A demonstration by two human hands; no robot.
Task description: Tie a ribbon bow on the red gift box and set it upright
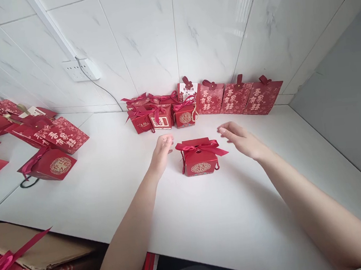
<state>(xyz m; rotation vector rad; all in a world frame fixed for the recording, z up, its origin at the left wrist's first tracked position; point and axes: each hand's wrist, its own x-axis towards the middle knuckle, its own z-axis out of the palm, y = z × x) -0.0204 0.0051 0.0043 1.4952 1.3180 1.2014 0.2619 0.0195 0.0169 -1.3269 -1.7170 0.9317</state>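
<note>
A red gift box [200, 167] with a gold round emblem stands upright on the white table, a red ribbon bow [197, 147] tied across its top. My left hand [163, 149] hovers to the left of the box, apart from it, fingers loosely curved with nothing in them. To the right and a little behind the box is my right hand [235, 137], its fingers stretched toward the middle and holding nothing. Neither hand touches the box. Just behind are small ribboned red boxes [161, 119], near my left hand.
Against the tiled wall lean several flat red bags [237, 98] with flower tags. More red bags [67, 134] and a tilted red box [54, 163] lie at left. A cardboard carton [33, 242] with red boxes sits below the table edge. A cable hangs from a wall socket [81, 70].
</note>
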